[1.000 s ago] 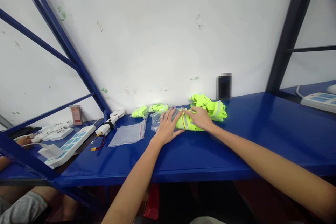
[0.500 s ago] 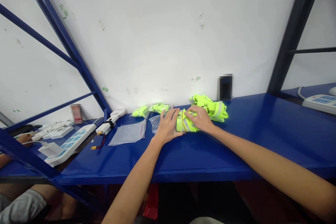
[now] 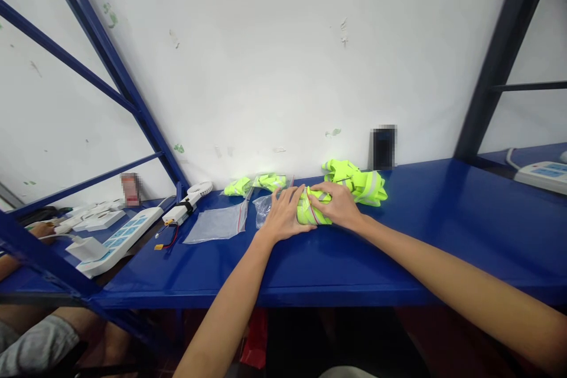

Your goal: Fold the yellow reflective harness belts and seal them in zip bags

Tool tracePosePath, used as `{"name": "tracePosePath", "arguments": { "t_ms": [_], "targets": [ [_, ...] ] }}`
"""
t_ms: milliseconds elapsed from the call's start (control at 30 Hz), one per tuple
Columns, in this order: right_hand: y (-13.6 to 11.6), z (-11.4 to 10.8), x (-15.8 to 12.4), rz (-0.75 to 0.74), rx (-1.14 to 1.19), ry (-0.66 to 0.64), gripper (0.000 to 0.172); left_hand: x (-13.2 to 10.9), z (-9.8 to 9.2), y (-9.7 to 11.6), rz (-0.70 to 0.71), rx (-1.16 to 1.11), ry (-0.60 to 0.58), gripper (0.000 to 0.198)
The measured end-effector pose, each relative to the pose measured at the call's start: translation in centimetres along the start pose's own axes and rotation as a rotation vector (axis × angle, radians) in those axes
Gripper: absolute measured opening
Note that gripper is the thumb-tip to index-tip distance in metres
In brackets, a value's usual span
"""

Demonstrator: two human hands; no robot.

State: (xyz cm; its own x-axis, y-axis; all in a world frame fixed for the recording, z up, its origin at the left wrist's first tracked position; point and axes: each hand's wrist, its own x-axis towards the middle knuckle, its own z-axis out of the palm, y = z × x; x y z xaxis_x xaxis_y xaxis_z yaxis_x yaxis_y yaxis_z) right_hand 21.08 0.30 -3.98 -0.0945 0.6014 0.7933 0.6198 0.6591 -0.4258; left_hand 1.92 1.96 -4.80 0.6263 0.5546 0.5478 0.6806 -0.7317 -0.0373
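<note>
Between my hands lies a folded neon-yellow reflective vest, partly inside a clear zip bag whose red seal line runs across it. My left hand grips the bag's left side, thumb in front and fingers behind. On the right, my right hand is closed over the vest's end at the bag's mouth, its fingers bent against the fabric. Just behind it lies a loose, crumpled yellow vest. Left of my hands are a flat clear zip bag and a crumpled clear bag.
Two bagged yellow bundles, one a vest bundle, lie by the wall. A small white fan, a white device with wires and a power strip stand left. A dark blurred object leans on the wall. Another person's hand shows far left.
My right hand has closed further over the vest's end, and less yellow fabric sticks out past the red seal line. My left hand stays on the bag.
</note>
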Motion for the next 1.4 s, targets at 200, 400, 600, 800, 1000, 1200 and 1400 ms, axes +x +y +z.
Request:
{"name": "tracePosePath", "arguments": {
  "t_ms": [200,400,600,800,1000,1200,1400],
  "targets": [
    [-0.2,-0.1,-0.2,-0.03,0.035,0.024,0.021,0.0,-0.4,0.1,-0.032,-0.035,-0.029,0.103],
    [-0.1,0.1,-0.3,-0.101,0.075,-0.009,0.013,0.1,-0.7,0.2,-0.022,-0.08,-0.048,0.102],
    [-0.3,0.0,-0.2,-0.053,0.065,-0.085,0.013,0.1,-0.5,0.5,0.005,-0.057,0.017,0.096],
    [-0.5,0.0,-0.1,0.039,0.056,-0.094,0.024,0.3,-0.2,1.0,0.012,0.003,0.059,0.096],
    [0.2,1.4,0.1,0.181,0.237,-0.019,0.01,0.5,-0.2,1.3,0.012,0.013,0.043,0.096],
    [1.1,1.7,0.2,0.405,0.623,-0.127,0.013,0.4,0.1,0.6,0.027,0.028,0.061,0.09],
    [0.6,0.7,-0.1,0.425,0.629,-0.13,0.023,0.0,0.0,-0.3,-0.002,0.042,0.071,0.09]
  ]
}}
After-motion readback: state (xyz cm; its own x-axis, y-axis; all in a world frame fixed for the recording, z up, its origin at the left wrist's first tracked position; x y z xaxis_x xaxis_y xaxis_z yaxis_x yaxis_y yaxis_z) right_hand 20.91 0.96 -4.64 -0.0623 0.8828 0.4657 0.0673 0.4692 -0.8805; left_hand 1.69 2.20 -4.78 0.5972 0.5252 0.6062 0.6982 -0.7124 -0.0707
